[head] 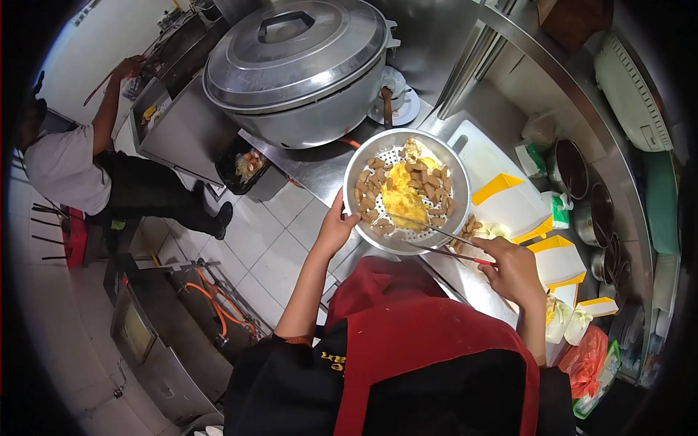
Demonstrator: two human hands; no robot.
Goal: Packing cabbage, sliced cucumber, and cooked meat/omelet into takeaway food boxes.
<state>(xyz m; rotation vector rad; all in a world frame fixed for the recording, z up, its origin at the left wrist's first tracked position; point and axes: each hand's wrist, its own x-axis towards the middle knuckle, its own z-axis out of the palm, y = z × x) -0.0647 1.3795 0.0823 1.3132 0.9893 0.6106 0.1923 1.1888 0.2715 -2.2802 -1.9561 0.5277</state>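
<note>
My left hand (336, 224) grips the near-left rim of a round perforated metal pan (408, 246). Inside it lie yellow cooked egg (402, 193) and several brown meat pieces (428, 185). My right hand (510, 268) is closed around metal tongs (463, 252) with a red part on the grip. The tongs' arms reach over the pan's near-right rim, one tip at the lower edge of the egg; whether they pinch it I cannot tell. Right of the pan, a white and yellow paper food box (512, 204) stands open beside a white cutting board (480, 150).
A large lidded metal cooker (297, 76) stands beyond the pan. More food boxes (556, 261), metal pots (570, 169) and a red plastic bag (586, 359) line the right side. A bin (248, 171) and another person (71, 169) are at left.
</note>
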